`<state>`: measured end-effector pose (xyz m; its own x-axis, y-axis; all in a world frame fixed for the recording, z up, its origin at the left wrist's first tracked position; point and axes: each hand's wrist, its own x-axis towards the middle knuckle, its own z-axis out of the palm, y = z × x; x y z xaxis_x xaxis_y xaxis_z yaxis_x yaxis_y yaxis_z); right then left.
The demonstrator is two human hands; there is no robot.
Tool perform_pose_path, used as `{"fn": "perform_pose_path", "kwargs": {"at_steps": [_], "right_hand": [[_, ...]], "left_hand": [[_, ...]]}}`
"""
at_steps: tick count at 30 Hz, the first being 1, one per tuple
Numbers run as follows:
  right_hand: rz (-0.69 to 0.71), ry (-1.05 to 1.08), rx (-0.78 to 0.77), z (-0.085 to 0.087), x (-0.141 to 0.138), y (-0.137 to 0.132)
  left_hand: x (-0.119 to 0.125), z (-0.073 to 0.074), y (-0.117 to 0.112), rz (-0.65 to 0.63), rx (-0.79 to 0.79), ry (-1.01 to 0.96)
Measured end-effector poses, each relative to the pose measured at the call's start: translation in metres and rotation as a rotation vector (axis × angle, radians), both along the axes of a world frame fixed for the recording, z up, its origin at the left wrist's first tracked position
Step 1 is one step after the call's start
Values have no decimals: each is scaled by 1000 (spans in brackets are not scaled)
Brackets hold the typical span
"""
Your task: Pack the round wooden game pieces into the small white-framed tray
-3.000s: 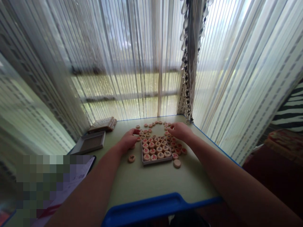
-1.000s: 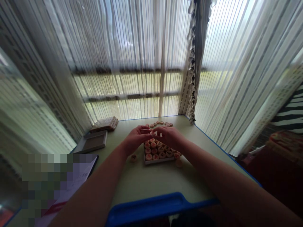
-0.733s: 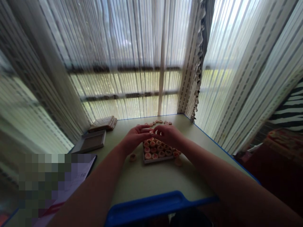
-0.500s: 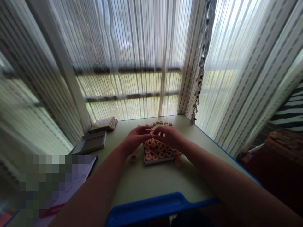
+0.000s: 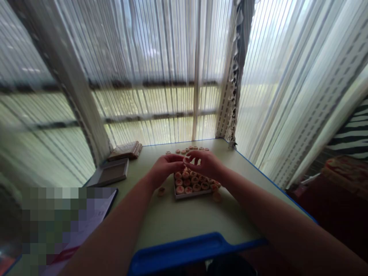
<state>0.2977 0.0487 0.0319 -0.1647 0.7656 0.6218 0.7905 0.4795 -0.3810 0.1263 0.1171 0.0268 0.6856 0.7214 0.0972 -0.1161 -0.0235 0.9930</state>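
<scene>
A shallow white box [image 5: 191,194] sits mid-table, filled with round wooden game discs [image 5: 188,189] marked in red and black. My left hand [image 5: 165,168] and my right hand [image 5: 204,163] hover together over the far end of the box, fingertips almost touching. Both hands are curled in a pinch around the discs; what each holds is too small to make out. Loose discs lie beside the box at the left [image 5: 161,191] and at the right [image 5: 216,197], with more beyond the hands [image 5: 193,148].
The pale green table [image 5: 184,218] has a blue edge and a blue handle-like rim [image 5: 178,253] near me. A dark box lid [image 5: 110,173] and a folded board [image 5: 125,150] lie at the back left. Sheer striped curtains close in behind and right. Papers lie at the near left.
Three seconds ago my hands were spread apart among the loose discs; they have come together over the far end of the box. Most loose discs round the box are now covered.
</scene>
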Motion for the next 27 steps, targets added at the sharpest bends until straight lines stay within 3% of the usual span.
{"fn": "perform_pose_path", "kwargs": {"at_steps": [7, 13, 19, 27], "right_hand": [[33, -16, -35, -1, 3, 1], [77, -155, -159, 5, 7, -6], [145, -233, -282, 6, 0, -12], [139, -269, -282, 6, -2, -15]], "left_hand": [[2, -1, 0, 70, 70, 85], [1, -6, 9, 488, 562, 383], [-1, -12, 14, 483, 680, 451], [-1, -16, 17, 493, 706, 433]]}}
